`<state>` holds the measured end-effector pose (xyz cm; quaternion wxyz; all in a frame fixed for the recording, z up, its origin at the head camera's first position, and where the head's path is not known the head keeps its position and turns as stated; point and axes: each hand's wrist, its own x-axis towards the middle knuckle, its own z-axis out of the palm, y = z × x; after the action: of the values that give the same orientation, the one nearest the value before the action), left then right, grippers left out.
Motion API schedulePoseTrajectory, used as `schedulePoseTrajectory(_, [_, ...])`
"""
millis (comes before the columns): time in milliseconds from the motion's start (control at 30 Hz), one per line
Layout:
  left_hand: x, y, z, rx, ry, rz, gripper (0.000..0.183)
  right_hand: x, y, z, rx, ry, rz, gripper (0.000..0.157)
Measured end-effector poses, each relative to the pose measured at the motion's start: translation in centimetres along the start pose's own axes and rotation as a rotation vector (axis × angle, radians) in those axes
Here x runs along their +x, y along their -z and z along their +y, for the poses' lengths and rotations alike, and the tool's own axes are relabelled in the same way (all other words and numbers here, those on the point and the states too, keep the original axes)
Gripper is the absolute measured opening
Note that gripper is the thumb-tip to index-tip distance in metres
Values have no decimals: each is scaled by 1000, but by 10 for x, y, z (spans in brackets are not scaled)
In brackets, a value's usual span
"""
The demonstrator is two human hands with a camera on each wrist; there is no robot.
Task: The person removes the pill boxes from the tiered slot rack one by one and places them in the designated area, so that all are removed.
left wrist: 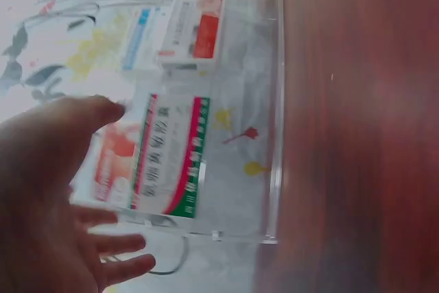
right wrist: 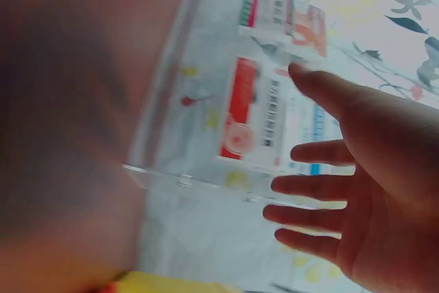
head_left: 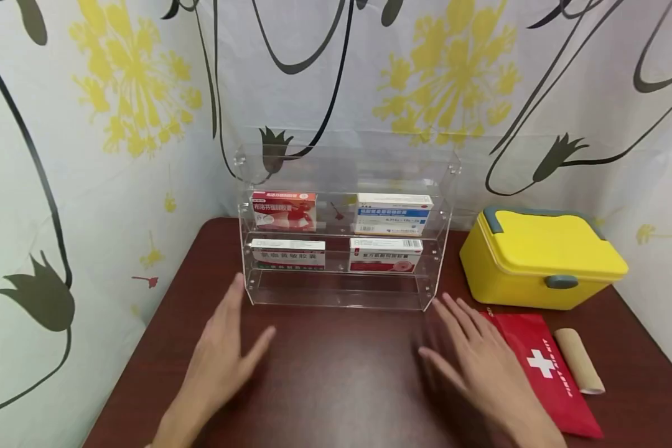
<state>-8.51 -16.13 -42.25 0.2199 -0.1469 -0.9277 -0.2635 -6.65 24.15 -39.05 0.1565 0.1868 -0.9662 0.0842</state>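
The clear rack (head_left: 336, 295) lies straight ahead of and between the left grip (head_left: 215, 358) and the right grip (head_left: 481, 361), its long axis running crosswise from one side to the other. Any coming move seems to turn on this, since each grip is near one lower front corner and neither looks clearly nearer; whether a fingertip touches the rack I cannot tell. Both grips have nothing in hold: the left has its thumb spread well away from extended fingers, and the right has its thumb and fingers straight and parted. The rack's upper visible row carries a red box (head_left: 284, 214) on the left grip's side and a blue-and-white box (head_left: 393, 214) on the right grip's side. In the row below, a white box (head_left: 288, 254) stands toward the left grip and a red-and-white box (head_left: 386, 256) toward the right. Beyond the right grip and farther right on the table (head_left: 336, 379) sits a yellow case (head_left: 509, 277), lid closed, contents hidden. Just right of that grip lies a red pouch (head_left: 543, 373), with a cardboard tube (head_left: 579, 361) along its far side.
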Motion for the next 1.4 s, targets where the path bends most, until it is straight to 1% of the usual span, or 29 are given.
schedulePoseTrajectory(67, [13, -2, -9, -145, 93, 33, 93, 18, 9, 4, 8, 54, 52, 83])
schedulePoseTrajectory(100, [20, -3, -13, -211, 153, 32, 90, 27, 12, 6, 10, 81, 74, 80])
schedulePoseTrajectory(167, [32, -7, -23, -346, 258, 19, 83, 46, 16, 11, 19, 137, 114, 74])
schedulePoseTrajectory(233, [43, -13, -32, -478, 357, -9, 77, 65, 17, 15, 28, 177, 134, 69])
schedulePoseTrajectory(300, [52, -19, -40, -586, 450, -53, 74, 81, 16, 18, 36, 200, 132, 65])
schedulePoseTrajectory(367, [58, -27, -47, -670, 523, -92, 73, 95, 13, 21, 46, 219, 118, 62])
schedulePoseTrajectory(433, [61, -34, -51, -736, 577, -125, 73, 105, 10, 23, 53, 237, 99, 60])
schedulePoseTrajectory(467, [62, -38, -53, -757, 594, -133, 72, 109, 8, 24, 61, 245, 89, 59])
schedulePoseTrajectory(567, [62, -44, -56, -782, 624, -143, 70, 118, 4, 26, 80, 264, 68, 56])
schedulePoseTrajectory(800, [61, -50, -58, -799, 636, -155, 68, 122, 0, 30, 102, 249, 64, 50])
schedulePoseTrajectory(967, [60, -51, -59, -791, 641, -173, 68, 125, 1, 33, 114, 238, 72, 47])
schedulePoseTrajectory(1100, [61, -50, -58, -791, 645, -177, 65, 129, 4, 36, 130, 249, 80, 41])
schedulePoseTrajectory(1300, [61, -49, -59, -787, 645, -197, 64, 137, 12, 40, 189, 238, 30, 31])
schedulePoseTrajectory(1400, [61, -49, -59, -785, 636, -208, 63, 140, 14, 43, 211, 244, 32, 29])
